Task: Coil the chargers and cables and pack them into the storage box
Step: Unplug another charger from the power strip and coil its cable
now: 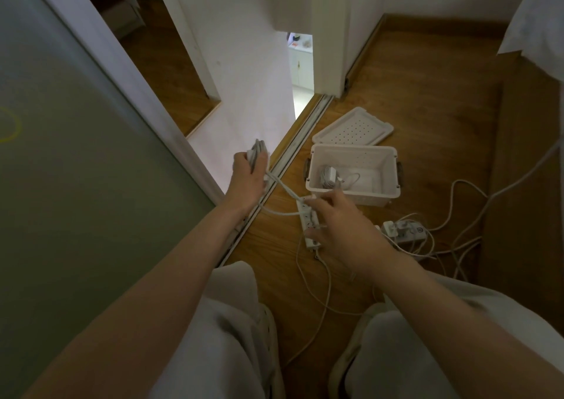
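Crouching on the wooden floor (427,108), a person is clutching a coiled bundle of white cable (257,154) in the left hand (247,179), its grip curling tight around the loops. The right hand (341,224) is hovering over a white power strip (306,224), its grip loosely spread, forefinger at the cable's loose run. Just beyond, the open storage box (366,197) is sitting with one coiled charger (329,176) inside, its lid (354,128) lying behind. A second power strip (406,231) is lying among tangled cables (432,237) nearby.
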{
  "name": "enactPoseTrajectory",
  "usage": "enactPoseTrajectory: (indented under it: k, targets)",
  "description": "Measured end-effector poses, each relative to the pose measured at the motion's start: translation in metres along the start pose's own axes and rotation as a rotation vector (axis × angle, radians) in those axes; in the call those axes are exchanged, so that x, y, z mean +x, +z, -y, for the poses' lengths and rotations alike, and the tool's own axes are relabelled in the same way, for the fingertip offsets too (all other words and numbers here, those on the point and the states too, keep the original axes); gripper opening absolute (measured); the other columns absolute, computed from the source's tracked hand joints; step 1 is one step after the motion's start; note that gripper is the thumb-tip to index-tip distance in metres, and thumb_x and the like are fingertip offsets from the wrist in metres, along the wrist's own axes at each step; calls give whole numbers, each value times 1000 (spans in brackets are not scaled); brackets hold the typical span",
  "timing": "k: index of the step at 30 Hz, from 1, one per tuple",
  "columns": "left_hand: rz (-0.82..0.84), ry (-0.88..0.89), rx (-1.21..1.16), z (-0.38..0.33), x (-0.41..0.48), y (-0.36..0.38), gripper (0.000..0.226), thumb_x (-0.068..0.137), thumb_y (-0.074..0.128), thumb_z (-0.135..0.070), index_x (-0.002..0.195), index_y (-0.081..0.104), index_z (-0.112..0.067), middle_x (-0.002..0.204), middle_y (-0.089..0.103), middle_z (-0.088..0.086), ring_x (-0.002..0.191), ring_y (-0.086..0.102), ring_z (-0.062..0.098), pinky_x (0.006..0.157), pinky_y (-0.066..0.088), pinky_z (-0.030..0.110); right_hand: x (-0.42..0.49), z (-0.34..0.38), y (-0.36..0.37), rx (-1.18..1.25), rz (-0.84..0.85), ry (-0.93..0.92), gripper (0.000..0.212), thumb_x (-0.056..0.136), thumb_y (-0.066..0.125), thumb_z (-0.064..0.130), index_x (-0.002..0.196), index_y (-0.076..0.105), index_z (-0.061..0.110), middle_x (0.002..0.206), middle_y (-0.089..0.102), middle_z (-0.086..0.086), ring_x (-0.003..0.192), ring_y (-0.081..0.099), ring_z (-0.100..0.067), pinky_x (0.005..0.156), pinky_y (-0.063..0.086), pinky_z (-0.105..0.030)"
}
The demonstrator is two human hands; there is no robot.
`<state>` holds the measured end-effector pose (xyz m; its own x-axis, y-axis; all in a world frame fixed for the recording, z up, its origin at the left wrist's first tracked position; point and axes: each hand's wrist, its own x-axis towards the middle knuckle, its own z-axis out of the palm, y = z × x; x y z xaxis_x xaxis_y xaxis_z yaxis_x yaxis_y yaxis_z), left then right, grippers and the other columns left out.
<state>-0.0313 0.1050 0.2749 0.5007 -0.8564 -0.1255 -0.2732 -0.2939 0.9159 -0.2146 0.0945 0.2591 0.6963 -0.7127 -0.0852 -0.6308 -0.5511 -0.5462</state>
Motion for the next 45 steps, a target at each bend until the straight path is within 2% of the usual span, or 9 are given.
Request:
enactPoseTrajectory:
  k: [6, 11, 17, 22, 27, 30, 34, 38, 45]
  targets:
    - [166, 78, 48, -10, -18, 22, 22, 100, 32, -34, 116, 31, -18, 90, 48, -5, 71, 54, 5, 52, 47, 8, 9, 5, -3, 280, -183, 27, 39, 97, 37, 41, 128, 52, 21, 114, 56, 9, 111, 46, -8, 100, 37, -32]
    - [209, 179, 94, -6, -22, 33, 19, 100, 33, -31, 113, 30, -17, 98, 47, 2, 82, 53, 11, 62, 49, 15, 8, 8, -5, 529, -208, 18, 16, 91, 51, 36, 77, 58, 34, 74, 67, 9, 67, 65, -7, 70, 56, -30]
    - [71, 124, 54, -4, -15, 36, 21, 100, 35, -34, 110, 28, -17, 98, 44, 5, 72, 49, 8, 54, 44, 13, 14, 3, -6, 552, -344, 138, 19, 98, 45, 21, 94, 63, 16, 76, 61, 14, 71, 60, 5, 62, 49, -8]
    - [-157, 25, -17, -1, 4, 12, 29, 99, 34, -41, 109, 29, -14, 98, 44, 5, 76, 48, 11, 58, 48, 19, 13, -10, -17, 953, -549, 334, 20, 101, 31, 20, 91, 48, 18, 75, 59, 0, 64, 59, -3, 56, 51, -13]
    - [-242, -10, -51, 3, 10, -9, 24, 101, 36, -31, 110, 28, -10, 98, 41, 4, 77, 46, 9, 53, 45, 11, 5, -27, -14, 350, -417, 261, 21, 99, 39, 23, 92, 56, 14, 65, 51, 8, 52, 46, -3, 45, 32, -12]
    - [-195, -12, -119, -5, 2, -6, 25, 101, 34, -34, 113, 28, -13, 90, 41, -3, 72, 46, 7, 50, 44, 8, 2, -31, -3, 108, -206, 253, 22, 98, 42, 24, 96, 62, 16, 81, 64, 0, 65, 56, -10, 56, 42, -22]
    - [-38, 1, -163, -12, -10, 8, 32, 99, 34, -38, 121, 30, -15, 95, 44, 2, 72, 46, 7, 51, 45, 11, 3, -28, 3, 8, -65, 233, 45, 88, 53, 3, 131, 49, 14, 129, 51, -5, 118, 48, -20, 98, 45, -34]
    - [101, 28, -140, -14, -18, 23, 30, 100, 33, -39, 120, 31, -16, 108, 45, 11, 79, 47, 10, 54, 45, 5, 8, -8, -1, 366, -264, 136, 39, 95, 46, 8, 135, 43, 12, 130, 50, -2, 120, 47, -14, 98, 41, -23]
    - [176, 32, -183, -22, -29, 37, 20, 102, 28, -32, 118, 29, -22, 100, 48, -2, 81, 53, 7, 57, 46, 4, 13, 12, 1, 1031, 29, 304, 64, 93, 54, 28, 144, 20, 9, 135, 49, -1, 125, 47, -18, 106, 36, -34]
